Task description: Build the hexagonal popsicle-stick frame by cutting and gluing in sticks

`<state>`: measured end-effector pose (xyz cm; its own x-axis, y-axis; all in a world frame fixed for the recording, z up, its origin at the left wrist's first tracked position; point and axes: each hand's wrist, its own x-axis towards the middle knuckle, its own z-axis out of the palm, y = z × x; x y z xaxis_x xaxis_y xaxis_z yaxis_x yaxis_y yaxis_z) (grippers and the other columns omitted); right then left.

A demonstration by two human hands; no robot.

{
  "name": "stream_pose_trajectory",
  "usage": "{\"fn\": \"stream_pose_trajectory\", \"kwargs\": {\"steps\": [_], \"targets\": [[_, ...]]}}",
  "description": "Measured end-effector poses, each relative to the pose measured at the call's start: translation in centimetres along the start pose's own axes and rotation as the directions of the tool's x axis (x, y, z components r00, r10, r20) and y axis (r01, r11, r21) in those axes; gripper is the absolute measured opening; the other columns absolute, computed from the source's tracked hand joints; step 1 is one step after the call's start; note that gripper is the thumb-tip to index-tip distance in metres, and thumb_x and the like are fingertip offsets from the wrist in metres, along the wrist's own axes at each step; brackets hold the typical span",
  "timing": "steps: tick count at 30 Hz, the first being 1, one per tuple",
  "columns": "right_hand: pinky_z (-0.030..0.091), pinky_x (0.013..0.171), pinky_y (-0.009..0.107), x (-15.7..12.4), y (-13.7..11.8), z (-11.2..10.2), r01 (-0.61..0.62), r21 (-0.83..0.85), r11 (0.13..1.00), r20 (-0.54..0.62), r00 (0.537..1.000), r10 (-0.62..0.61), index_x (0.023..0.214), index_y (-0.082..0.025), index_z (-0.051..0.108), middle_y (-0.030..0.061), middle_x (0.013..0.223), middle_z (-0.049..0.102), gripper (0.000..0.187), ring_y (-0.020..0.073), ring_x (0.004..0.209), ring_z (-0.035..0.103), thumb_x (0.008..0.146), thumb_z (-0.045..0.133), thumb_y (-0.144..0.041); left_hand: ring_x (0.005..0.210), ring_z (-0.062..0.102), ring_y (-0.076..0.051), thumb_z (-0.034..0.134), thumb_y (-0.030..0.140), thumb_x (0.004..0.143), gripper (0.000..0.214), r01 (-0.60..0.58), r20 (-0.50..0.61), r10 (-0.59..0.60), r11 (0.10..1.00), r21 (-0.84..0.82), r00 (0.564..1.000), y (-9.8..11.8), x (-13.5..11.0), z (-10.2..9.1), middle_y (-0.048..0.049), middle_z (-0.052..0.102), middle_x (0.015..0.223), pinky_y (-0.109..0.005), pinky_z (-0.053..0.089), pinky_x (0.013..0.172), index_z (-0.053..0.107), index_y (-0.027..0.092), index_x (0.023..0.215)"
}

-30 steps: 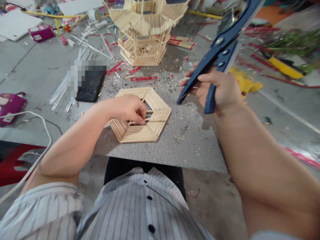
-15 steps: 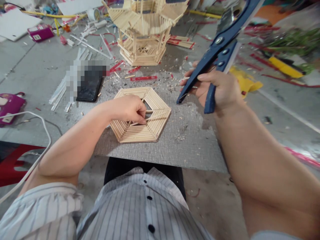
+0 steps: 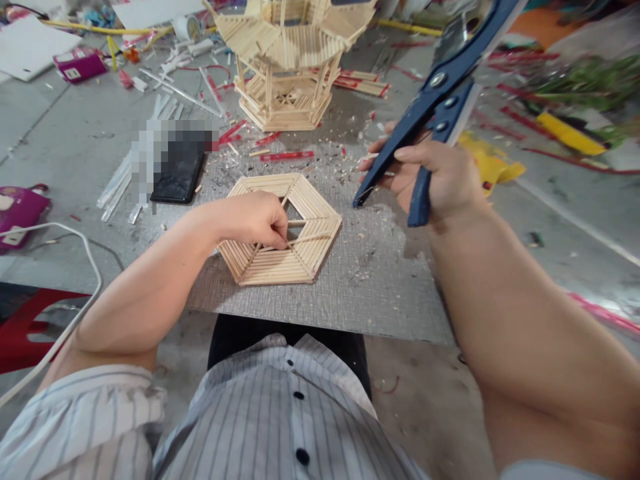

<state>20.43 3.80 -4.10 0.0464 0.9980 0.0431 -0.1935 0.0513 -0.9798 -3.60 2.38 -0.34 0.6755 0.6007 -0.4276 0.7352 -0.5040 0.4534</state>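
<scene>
A flat hexagonal panel of thin wooden sticks (image 3: 305,257) lies on a grey textured mat (image 3: 360,287) in front of me. My left hand (image 3: 253,219) rests on its centre, fingers pinched on a loose wooden stick (image 3: 313,237) that lies across the open middle. To the right and above the mat, my right hand (image 3: 440,177) is closed around the handles of dark blue shears (image 3: 440,100), whose blades point up and away. A small stick also shows between the fingers of that hand.
A wooden-stick pavilion model (image 3: 287,60) stands behind the panel. A black phone (image 3: 180,170) lies at left. Red and white sticks, wood chips, magenta boxes (image 3: 80,65), a white cable (image 3: 65,233) and a yellow object (image 3: 487,163) litter the grey floor.
My left hand has shifted the loose stick slightly inside the panel's centre; its free end now lies lower and flatter. The right hand and shears stay still.
</scene>
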Motion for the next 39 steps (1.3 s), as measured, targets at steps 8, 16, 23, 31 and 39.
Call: {"fn": "stream_pose_trajectory", "kwargs": {"steps": [8,16,23,31,39], "targets": [[0.051,0.073,0.042,-0.04,-0.07,-0.08,-0.003,0.005,1.0,-0.002,1.0,0.003,0.082,-0.021,0.056,0.0024,0.084,0.058,0.03,0.0182,0.074,0.061,0.052,0.059,-0.023,0.066,0.057,-0.011,0.061,0.033,0.074,0.024,0.025,0.038,-0.024,0.999,-0.023,0.999,-0.07,-0.05,-0.06,-0.0008,0.071,0.072,-0.025,0.034,0.067,0.075,0.017,0.084],[0.052,0.073,0.043,-0.2,-0.16,0.14,-0.008,0.0,1.0,-0.007,1.0,0.008,0.073,-0.02,0.054,0.0025,0.082,0.058,0.023,0.0177,0.072,0.062,0.051,0.06,-0.023,0.063,0.055,-0.009,0.06,0.034,0.075,0.022,-0.001,0.028,0.001,1.0,-0.002,1.0,0.04,0.01,-0.06,0.0008,0.07,0.069,-0.023,0.033,0.063,0.074,0.017,0.08],[0.052,0.072,0.043,-0.2,-0.19,0.12,-0.015,-0.003,1.0,-0.011,1.0,0.015,0.072,-0.021,0.054,0.0013,0.081,0.059,0.023,0.0176,0.071,0.061,0.05,0.06,-0.023,0.063,0.055,-0.01,0.059,0.034,0.075,0.023,-0.002,0.024,0.001,1.0,0.016,1.0,-0.1,0.08,0.07,0.0004,0.069,0.069,-0.023,0.032,0.063,0.074,0.018,0.08],[0.051,0.071,0.042,-0.09,0.04,0.02,0.019,-0.033,0.999,0.011,1.0,-0.018,0.074,-0.022,0.051,0.001,0.081,0.058,0.025,0.0173,0.07,0.061,0.051,0.058,-0.026,0.065,0.055,-0.011,0.059,0.035,0.076,0.024,0.014,0.056,-0.015,1.0,0.017,0.998,-0.15,0.12,-0.06,0.0,0.068,0.069,-0.025,0.032,0.067,0.074,0.018,0.084],[0.048,0.062,0.037,-0.14,-0.3,0.18,-0.01,0.0,1.0,-0.005,1.0,0.01,0.074,-0.022,0.046,-0.0011,0.076,0.06,0.03,0.0179,0.067,0.062,0.048,0.061,-0.024,0.065,0.055,-0.011,0.059,0.033,0.076,0.022,0.016,0.05,-0.017,0.999,0.029,0.999,0.09,0.04,-0.04,-0.0004,0.069,0.071,-0.025,0.032,0.066,0.073,0.017,0.083]]}}
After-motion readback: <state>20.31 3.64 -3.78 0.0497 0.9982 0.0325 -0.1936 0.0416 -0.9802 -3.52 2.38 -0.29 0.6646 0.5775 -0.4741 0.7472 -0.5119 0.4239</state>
